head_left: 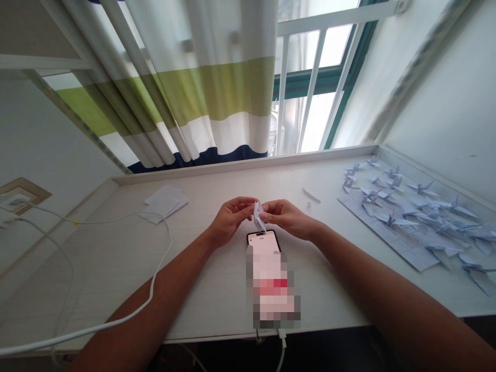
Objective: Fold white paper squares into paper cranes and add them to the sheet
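Observation:
Between my two hands, just above the far end of a phone, is a small piece of folded white paper [259, 217]. My left hand [234, 217] pinches its left side with thumb and fingers. From the other side my right hand [284, 217] grips it, thumb toward me. The paper stands roughly upright, and its exact fold is partly hidden by the fingers. Right below lies the phone [267, 268], screen up and largely blurred out, with a cable plugged into its near end.
Several folded paper cranes [391, 219] crowd the right side, some on a printed sheet [420, 261]. Loose white paper squares [165, 201] lie at left. A paper strip [311, 195] rests behind my right hand. A white cable [155, 279] loops across my left forearm. A raised ledge [232, 164] edges the back.

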Available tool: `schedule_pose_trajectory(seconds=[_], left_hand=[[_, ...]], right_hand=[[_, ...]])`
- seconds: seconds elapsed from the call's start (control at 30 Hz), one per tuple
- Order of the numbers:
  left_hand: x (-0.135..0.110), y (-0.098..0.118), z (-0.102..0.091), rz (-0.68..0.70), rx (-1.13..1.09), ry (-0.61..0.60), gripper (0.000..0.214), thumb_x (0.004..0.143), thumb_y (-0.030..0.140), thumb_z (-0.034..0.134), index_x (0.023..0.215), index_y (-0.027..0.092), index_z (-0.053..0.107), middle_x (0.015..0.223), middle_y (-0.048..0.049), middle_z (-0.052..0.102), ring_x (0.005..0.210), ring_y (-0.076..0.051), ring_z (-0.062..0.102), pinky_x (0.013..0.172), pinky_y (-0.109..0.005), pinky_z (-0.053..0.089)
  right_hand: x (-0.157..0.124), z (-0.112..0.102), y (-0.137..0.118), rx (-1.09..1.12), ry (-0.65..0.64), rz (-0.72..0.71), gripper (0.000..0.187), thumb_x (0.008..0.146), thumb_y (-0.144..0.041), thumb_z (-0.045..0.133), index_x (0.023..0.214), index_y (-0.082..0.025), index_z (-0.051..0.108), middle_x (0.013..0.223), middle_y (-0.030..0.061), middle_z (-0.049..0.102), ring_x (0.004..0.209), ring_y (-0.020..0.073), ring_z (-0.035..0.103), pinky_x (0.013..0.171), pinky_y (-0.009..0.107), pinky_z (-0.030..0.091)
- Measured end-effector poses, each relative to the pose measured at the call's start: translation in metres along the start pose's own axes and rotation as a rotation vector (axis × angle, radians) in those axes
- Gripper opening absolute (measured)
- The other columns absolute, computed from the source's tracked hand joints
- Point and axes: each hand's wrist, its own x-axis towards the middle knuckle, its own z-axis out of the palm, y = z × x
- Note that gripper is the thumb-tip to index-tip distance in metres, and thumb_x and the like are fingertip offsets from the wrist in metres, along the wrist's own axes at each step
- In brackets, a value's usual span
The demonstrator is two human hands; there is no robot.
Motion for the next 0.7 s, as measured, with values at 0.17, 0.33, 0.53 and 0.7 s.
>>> schedule_pose_trajectory(seconds=[0.17,0.33,0.53,0.7], left_hand=[[-0.001,0.001,-0.003,0.214,0.326,0.11,0.017,0.073,0.028,0.082,0.082,0.018,0.072,0.082,-0.0034,0.07,0.077,-0.015,0.062,0.074,-0.028,0.049],[-0.002,0.001,-0.001,0.373,0.539,0.197,0.009,0.077,0.025,0.077,0.082,0.02,0.073,0.082,-0.0039,0.072,0.079,-0.017,0.065,0.075,-0.031,0.049],[-0.005,0.004,0.009,0.5,0.601,0.248,0.005,0.078,0.026,0.078,0.08,0.022,0.075,0.091,-0.0062,0.074,0.088,-0.02,0.067,0.073,-0.031,0.048],[-0.006,0.005,0.01,0.533,0.669,0.2,0.003,0.081,0.025,0.076,0.082,0.024,0.078,0.092,-0.0072,0.074,0.087,-0.021,0.066,0.074,-0.033,0.049]], right_hand=[[0.002,-0.002,0.005,-0.025,0.048,0.021,0.034,0.078,-0.047,0.08,0.083,-0.015,0.069,0.074,-0.0009,0.066,0.068,0.0118,0.058,0.07,0.028,0.047],[0.003,0.001,0.006,0.033,0.067,0.021,0.035,0.081,-0.048,0.078,0.088,-0.015,0.067,0.083,0.0032,0.072,0.078,0.0151,0.069,0.081,0.033,0.054],[0.004,0.005,0.006,0.008,0.104,-0.024,0.038,0.077,-0.047,0.082,0.09,-0.014,0.068,0.085,0.0045,0.073,0.083,0.0193,0.074,0.087,0.04,0.058],[0.006,0.004,0.011,-0.021,0.178,-0.112,0.035,0.078,-0.045,0.082,0.089,-0.014,0.07,0.086,0.0054,0.074,0.084,0.0206,0.074,0.086,0.038,0.057]])
